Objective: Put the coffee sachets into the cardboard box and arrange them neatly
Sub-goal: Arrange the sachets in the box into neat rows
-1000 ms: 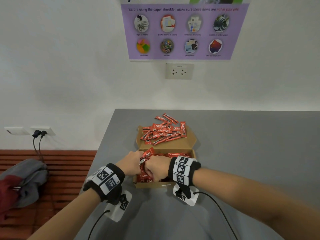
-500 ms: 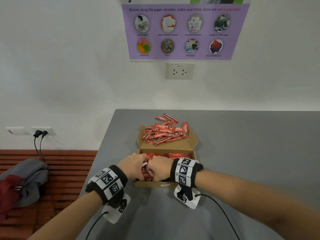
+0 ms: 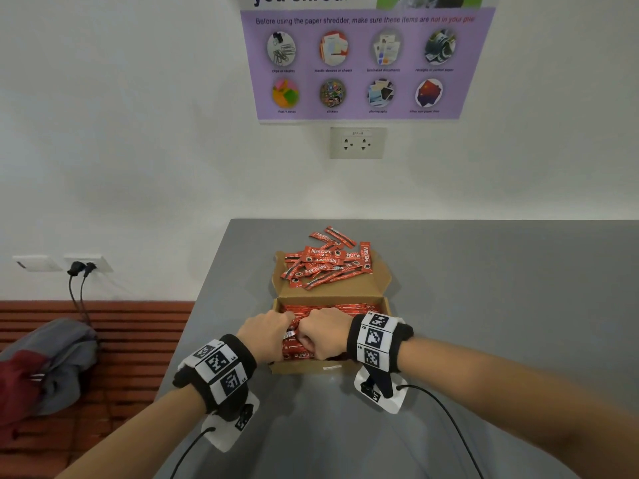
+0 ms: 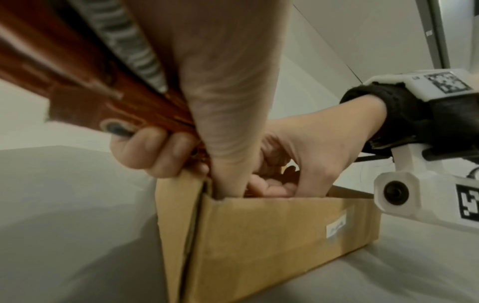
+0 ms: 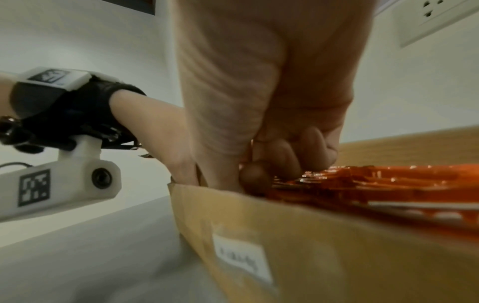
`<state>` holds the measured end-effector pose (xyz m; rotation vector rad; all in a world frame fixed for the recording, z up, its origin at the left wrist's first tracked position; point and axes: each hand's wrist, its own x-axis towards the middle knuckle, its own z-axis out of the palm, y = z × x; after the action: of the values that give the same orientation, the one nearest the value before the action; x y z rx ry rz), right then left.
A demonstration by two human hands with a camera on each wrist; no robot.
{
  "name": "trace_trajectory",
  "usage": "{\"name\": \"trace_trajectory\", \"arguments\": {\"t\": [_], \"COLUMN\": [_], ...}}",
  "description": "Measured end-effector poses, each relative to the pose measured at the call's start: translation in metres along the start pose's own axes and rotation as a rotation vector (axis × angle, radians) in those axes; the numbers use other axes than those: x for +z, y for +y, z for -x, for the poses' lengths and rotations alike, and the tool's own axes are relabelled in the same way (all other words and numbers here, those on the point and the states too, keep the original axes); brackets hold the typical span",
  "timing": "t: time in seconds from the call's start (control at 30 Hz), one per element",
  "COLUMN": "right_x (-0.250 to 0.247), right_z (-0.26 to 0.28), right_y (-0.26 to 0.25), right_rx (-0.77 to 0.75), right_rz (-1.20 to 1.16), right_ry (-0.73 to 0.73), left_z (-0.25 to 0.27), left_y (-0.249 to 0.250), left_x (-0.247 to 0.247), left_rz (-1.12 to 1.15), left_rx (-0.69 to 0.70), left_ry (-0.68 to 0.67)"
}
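Note:
An open cardboard box stands on the grey table, with red coffee sachets lying in rows inside. More loose sachets are piled on its opened lid at the back. At the box's near left corner, my left hand and right hand meet, and both grip one bundle of sachets. In the left wrist view my fingers curl round the red bundle above the box. In the right wrist view my curled fingers reach just inside the rim beside the packed sachets.
The table's left edge runs close to the box. Beyond it is a slatted wooden bench with a grey and red garment. Plugs and cables hang from a wall socket. Bare table lies right of the box.
Both hands have moved down with the bundle, which stood up above the box rim and now sits lower in the near left corner.

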<state>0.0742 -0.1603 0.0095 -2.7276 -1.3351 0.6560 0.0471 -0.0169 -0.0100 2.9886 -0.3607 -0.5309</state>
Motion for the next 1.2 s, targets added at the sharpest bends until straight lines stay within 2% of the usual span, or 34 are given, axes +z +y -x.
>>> {"name": "trace_trajectory", "arguments": {"t": [0.27,0.4,0.5,0.6,0.77,0.9,1.0,1.1,1.2], "right_x": [-0.004,-0.007,-0.015,-0.02,-0.013,-0.016,-0.018,-0.022,-0.028], "right_z": [0.004,0.006,0.013,0.021,0.018,0.02,0.023,0.025,0.026], "right_y": [0.005,0.014,0.025,0.036,0.028,0.043,0.054,0.054,0.052], "right_rx": [-0.03,-0.026,0.032,0.103,-0.022,0.069,0.102,0.096,0.071], "right_rz": [-0.041,-0.137,-0.238,-0.414,-0.508,-0.632,-0.636,-0.651,-0.63], "right_ry": [-0.005,0.006,0.19,0.433,0.547,0.616,0.558,0.505,0.458], "left_z": [-0.002,-0.003,-0.001,-0.001,0.004,0.01,0.009,0.007,0.006], "left_y": [-0.008,-0.013,-0.017,-0.014,0.01,0.013,0.008,0.01,0.011], "left_x": [-0.005,-0.012,-0.02,-0.03,-0.034,-0.034,-0.03,-0.028,-0.031], "left_rz": [0.076,0.122,0.26,0.435,0.79,1.043,0.974,0.81,0.679], "left_rx": [0.034,0.052,0.065,0.082,0.149,0.1,0.07,0.04,0.075], "left_ry": [-0.03,-0.038,-0.02,0.096,0.014,-0.003,0.067,0.221,0.336]}}
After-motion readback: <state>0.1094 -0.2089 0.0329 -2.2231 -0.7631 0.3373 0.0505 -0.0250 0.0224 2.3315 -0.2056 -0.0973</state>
